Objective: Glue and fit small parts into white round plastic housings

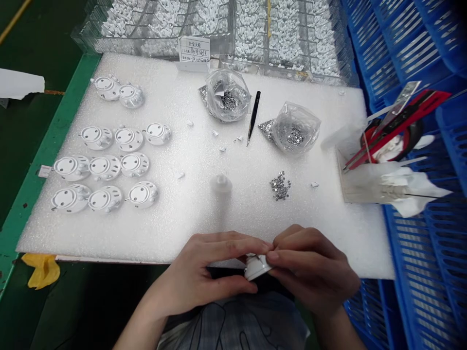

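my left hand (204, 274) and my right hand (310, 270) are both closed on a small white piece (258, 268); i pinch it between the fingertips of both hands, just over the near edge of the white foam sheet (189, 228), at bottom centre of the frame; the piece looks smooth, curved and white, with a thin dark mark near its top; my fingers hide most of it, so i cannot tell its full shape; above my hands sits a blurred translucent capped tube (221, 185); to its right lies a small heap of loose silver rhinestones (280, 185); two clear plastic bags of rhinestones (226, 96) (296, 129) lie at upper centre, with black tweezers (253, 116) between them; eleven white round-faced figures (105, 165) stand in rows at the left of the foam, which rests on a green-edged bench (47, 146); a paper label (194, 54) leans at the top edge, before a clear tray of white pieces (284, 34); red-handled scissors (397, 127) lie at right, beside blue plastic crates (426, 58)
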The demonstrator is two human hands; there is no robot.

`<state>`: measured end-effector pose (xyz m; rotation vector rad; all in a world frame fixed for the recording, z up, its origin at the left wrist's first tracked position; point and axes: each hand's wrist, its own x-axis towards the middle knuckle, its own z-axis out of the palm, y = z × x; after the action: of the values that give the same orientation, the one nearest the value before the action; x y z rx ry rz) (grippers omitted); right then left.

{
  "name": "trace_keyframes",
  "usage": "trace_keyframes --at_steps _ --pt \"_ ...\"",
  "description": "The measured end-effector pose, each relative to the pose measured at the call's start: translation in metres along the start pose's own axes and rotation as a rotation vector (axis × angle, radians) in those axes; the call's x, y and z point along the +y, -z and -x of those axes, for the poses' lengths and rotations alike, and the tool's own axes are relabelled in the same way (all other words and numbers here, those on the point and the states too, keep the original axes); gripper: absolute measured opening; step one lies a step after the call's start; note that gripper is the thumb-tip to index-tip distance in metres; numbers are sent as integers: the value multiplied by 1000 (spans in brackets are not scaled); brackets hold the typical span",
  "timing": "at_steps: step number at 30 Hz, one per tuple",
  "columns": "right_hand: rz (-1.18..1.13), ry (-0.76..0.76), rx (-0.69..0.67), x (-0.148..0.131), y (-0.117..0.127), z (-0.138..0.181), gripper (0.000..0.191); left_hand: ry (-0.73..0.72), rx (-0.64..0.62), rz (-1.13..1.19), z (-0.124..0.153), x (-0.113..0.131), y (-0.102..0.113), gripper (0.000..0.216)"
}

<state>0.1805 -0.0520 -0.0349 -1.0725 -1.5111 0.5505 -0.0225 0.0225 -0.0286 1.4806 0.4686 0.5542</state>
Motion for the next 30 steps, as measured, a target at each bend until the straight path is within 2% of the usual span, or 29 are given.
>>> trace_keyframes --at_steps 6,11,15,18,23,30 --pt "42 13 -20 -1 1 2 45 31 14 -15 1 1 -1 43" --pt "131 45 -39 0 2 6 50 184 79 123 8 0 -7 52" --pt "136 31 -62 0 3 6 44 213 119 208 10 0 -11 46" --pt "99 -40 -73 -1 4 5 38 228 125 196 9 0 -12 37" --pt "33 -133 -96 0 6 4 27 253 174 233 10 0 -13 36" --pt "41 -125 -69 0 6 6 33 181 132 152 5 2 -10 26"
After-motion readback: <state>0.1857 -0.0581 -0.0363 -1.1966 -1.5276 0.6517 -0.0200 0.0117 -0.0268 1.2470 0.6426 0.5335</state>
